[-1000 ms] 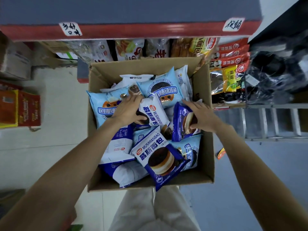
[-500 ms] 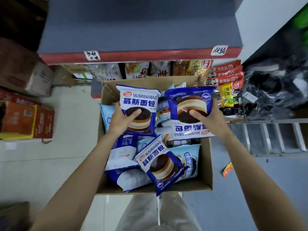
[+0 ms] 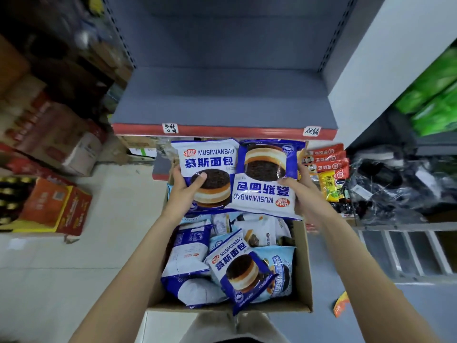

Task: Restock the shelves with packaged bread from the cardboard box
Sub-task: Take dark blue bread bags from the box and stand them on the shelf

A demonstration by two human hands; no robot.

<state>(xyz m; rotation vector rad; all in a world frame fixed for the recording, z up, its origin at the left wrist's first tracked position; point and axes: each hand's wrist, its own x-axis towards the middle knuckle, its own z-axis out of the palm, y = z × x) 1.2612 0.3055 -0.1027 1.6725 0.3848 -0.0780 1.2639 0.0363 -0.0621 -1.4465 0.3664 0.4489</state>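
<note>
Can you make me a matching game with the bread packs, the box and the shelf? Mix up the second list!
Things:
1. pack in the left hand
2. pack in the right hand
3. cardboard box
4. grey shelf

States:
A. bare on top, red front edge
B. held with its writing upside down
C. holds more packs of bread
D. held with its writing the right way up

Pairs: 1-D, 2-B, 3-C, 4-A

Pale tiled floor (image 3: 61, 280); stacked cartons (image 3: 57, 134) at left; metal ladder (image 3: 405, 253) lying at right.
</note>
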